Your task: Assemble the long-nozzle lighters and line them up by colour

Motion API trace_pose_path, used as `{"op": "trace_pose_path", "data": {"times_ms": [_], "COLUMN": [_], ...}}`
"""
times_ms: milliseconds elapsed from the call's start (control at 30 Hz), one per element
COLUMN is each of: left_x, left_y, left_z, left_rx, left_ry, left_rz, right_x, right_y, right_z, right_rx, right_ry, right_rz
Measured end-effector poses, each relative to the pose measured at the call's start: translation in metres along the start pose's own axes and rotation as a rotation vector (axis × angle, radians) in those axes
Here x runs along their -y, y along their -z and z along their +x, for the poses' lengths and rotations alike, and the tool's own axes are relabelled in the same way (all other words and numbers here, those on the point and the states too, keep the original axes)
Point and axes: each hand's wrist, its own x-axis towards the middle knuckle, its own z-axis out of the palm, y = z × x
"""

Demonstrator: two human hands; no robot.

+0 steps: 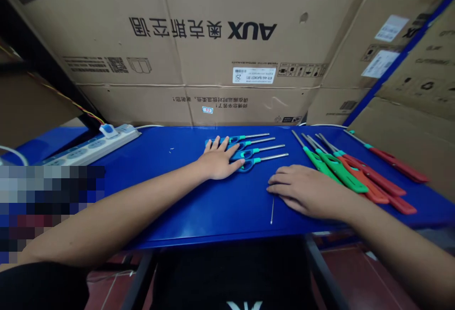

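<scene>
On the blue table point(170, 191), my left hand point(216, 160) lies flat with its fingers spread, resting on the handles of several blue long-nosed lighters point(254, 153) whose metal tubes point right. My right hand point(305, 189) lies palm down on the table with fingers stretched left, holding nothing. Its back touches the handles of two green lighters point(336, 168). Several red lighters point(377, 179) lie just right of those.
A thin metal rod point(272, 210) lies on the table below my right hand. A white power strip point(90, 148) sits at the back left. Large cardboard boxes point(199, 44) wall in the back and right. The table's front edge is near my forearms.
</scene>
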Motion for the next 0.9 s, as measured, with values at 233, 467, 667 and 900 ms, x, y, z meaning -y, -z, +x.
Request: {"op": "trace_pose_path", "data": {"times_ms": [233,467,667,900], "left_x": [0.008,0.024,0.038,0.039], "left_y": [0.005,0.01,0.017,0.027], "left_z": [0.0,0.009,0.026,0.052], "left_rx": [0.046,0.055,0.06,0.033], "left_ry": [-0.018,0.002,-0.019,-0.052], "left_rz": [0.02,0.029,0.054,0.12], "right_x": [0.02,0.014,-0.021,-0.022], "right_y": [-0.018,-0.026,-0.011,-0.039], "right_z": [-0.024,-0.044,-0.112,-0.186], "right_rx": [-0.044,-0.388,-0.683,-0.619], "right_ry": [-0.337,-0.642,-1.251,-1.236], "right_rz": [0.007,0.099,0.028,-0.067]}}
